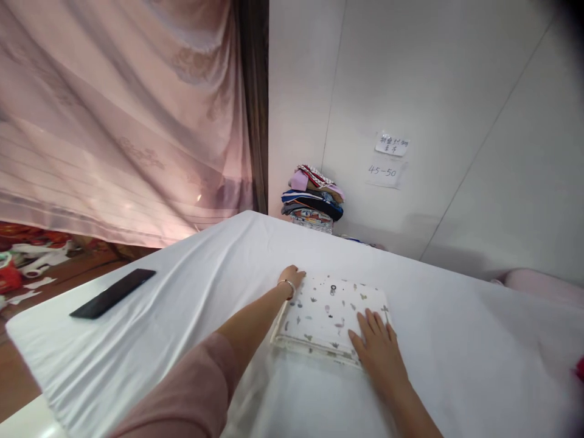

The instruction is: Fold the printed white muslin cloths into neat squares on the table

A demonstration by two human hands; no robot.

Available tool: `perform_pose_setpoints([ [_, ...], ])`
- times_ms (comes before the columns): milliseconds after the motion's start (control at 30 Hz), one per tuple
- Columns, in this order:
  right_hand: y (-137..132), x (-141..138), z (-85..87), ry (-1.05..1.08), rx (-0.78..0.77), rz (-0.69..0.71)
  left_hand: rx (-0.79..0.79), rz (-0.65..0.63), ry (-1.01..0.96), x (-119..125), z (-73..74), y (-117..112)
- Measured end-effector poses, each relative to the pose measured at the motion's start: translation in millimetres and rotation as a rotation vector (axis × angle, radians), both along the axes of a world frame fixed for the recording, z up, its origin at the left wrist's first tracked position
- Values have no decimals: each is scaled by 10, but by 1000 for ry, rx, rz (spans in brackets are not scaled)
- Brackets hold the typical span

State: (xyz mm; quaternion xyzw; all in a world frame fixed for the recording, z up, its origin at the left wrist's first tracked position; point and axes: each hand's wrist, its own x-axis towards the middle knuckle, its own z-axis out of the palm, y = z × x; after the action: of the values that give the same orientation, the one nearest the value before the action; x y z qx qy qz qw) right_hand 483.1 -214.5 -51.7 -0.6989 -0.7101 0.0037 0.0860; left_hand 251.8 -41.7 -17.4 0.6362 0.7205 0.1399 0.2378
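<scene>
A white cloth point(328, 313) printed with small figures and plants lies folded into a flat, layered rectangle on the white-covered table. At its far left corner, my left hand point(292, 280) has its fingers curled in against the edge; the fingertips are partly hidden. My right hand point(376, 340) rests flat on the near right part of the cloth, fingers spread. A bracelet circles the left wrist.
The white table cover point(219, 286) has soft creases. A black flat object point(114, 294) lies at the left. Folded fabrics point(314, 198) are stacked by the wall beyond the table, under paper notes point(385, 173). A pink curtain point(128, 121) hangs at left.
</scene>
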Motion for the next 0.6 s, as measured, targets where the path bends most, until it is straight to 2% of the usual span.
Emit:
perform_pose_setpoints([
  [100,-4,-16,18,3,5,-6,22,0,30,-27,-27,2],
  [233,-7,-38,66,17,-13,-16,73,-45,82,-34,66,-26],
  [300,-6,-48,95,31,-25,-17,133,-94,105,6,125,-94],
  [367,-4,-57,126,45,-34,-22,216,-199,132,73,139,-205],
  [500,-7,-76,176,64,-42,-26,322,-499,280,191,-21,-442],
  [600,-26,-71,193,73,-55,-26,276,-579,340,212,-167,-510],
])
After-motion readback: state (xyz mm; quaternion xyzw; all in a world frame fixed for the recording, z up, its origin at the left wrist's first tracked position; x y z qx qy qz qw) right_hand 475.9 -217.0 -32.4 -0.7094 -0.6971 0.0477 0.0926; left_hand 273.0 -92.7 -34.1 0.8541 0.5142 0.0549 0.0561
